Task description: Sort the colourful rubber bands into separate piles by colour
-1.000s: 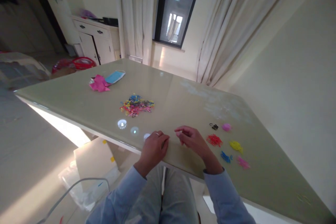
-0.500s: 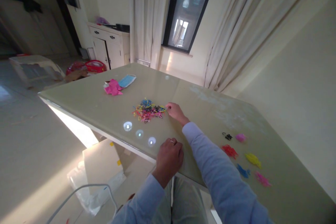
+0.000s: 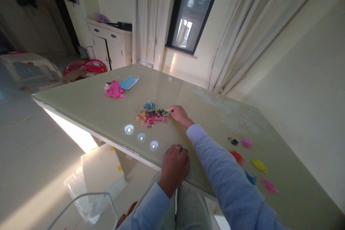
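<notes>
A mixed pile of small coloured rubber bands (image 3: 151, 114) lies on the glossy table (image 3: 88, 107). My right hand (image 3: 179, 114) is at the pile's right edge, thumb and fingers pinched on a rubber band there; its colour is too small to tell. Nearer to me, my left hand (image 3: 175, 163), with a ring on one finger, rests curled at the table's front edge. Sorted by colour on the right are black bands (image 3: 235, 142), a purple-pink heap (image 3: 246, 143), a red heap (image 3: 237, 157), a yellow heap (image 3: 259, 165), a blue heap (image 3: 251, 178) and a pink heap (image 3: 269, 185).
A blue face mask (image 3: 129, 82) and a crumpled pink piece (image 3: 115, 90) lie at the table's far left. Behind stand a white cabinet (image 3: 115, 48) and curtains (image 3: 147, 21). Below the front edge are a pale board (image 3: 99, 167) and clear plastic (image 3: 91, 212).
The view has shifted slightly. My right hand stays at the pile's right edge, its fingertips still pinched. My left hand remains curled on the table edge.
</notes>
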The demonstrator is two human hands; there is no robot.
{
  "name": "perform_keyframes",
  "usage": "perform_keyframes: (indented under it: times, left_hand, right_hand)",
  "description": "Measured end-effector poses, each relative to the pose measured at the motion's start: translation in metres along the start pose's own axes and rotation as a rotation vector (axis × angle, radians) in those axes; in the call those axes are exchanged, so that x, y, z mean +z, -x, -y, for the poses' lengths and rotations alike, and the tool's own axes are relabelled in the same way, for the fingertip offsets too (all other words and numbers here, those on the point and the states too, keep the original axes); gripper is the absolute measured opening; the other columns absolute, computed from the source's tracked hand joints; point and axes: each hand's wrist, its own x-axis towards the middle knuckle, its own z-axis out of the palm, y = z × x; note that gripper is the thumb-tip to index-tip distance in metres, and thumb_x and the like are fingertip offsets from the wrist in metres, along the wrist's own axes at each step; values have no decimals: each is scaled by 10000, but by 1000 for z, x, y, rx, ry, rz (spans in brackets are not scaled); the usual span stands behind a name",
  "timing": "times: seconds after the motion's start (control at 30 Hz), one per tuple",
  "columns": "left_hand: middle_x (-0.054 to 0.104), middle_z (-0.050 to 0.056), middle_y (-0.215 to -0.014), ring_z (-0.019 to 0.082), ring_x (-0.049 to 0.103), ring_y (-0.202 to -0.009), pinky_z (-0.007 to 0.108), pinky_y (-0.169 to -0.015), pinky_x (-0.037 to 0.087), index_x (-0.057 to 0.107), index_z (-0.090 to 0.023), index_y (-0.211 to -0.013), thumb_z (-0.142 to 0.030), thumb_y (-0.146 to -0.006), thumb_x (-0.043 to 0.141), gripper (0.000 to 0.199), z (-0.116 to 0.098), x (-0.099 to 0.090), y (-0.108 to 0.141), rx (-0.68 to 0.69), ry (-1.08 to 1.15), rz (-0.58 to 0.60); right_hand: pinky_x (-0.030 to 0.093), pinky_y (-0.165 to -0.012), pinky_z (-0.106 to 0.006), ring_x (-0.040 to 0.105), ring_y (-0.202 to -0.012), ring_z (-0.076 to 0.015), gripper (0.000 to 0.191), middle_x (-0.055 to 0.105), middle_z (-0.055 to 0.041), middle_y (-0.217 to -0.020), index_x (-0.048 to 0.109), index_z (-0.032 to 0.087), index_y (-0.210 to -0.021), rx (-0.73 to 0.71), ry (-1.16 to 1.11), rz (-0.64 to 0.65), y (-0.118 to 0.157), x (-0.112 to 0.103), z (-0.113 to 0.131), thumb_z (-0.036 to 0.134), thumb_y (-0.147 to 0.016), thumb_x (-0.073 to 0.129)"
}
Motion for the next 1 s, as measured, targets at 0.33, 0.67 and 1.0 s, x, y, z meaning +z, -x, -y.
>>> perform_keyframes:
  times: [0.33, 0.67, 1.0]
  left_hand:
    - [644, 55, -873, 213, 579, -886, 333, -767, 427, 668, -203, -845, -214, -911, 504, 177, -2, -1, -1, -1, -16, 6]
    - [644, 56, -864, 212, 582, -883, 327, -754, 419, 664, -201, -839, -210, -908, 512, 167, -1, 0, -1, -4, -30, -28]
    - [647, 54, -853, 213, 579, -873, 328, -758, 425, 676, -208, -856, -192, -894, 519, 162, 2, 2, 0, 26, -19, -80]
  right_hand:
    - [419, -781, -227, 639, -908, -168, 272, 740, -63, -995, 765, 212, -912, -65, 70, 16, 9, 1, 6, 166, -893, 497]
    - [444, -822, -294, 630, -989, -208, 277, 653, -125, -1143, 644, 178, -1078, -2, 18, -10, 27, 1, 3, 125, -961, 399]
    - [464, -674, -265, 618, -706, -144, 188, 685, -78, -965, 601, 178, -958, 126, -444, -132, 67, -13, -23, 183, -940, 413]
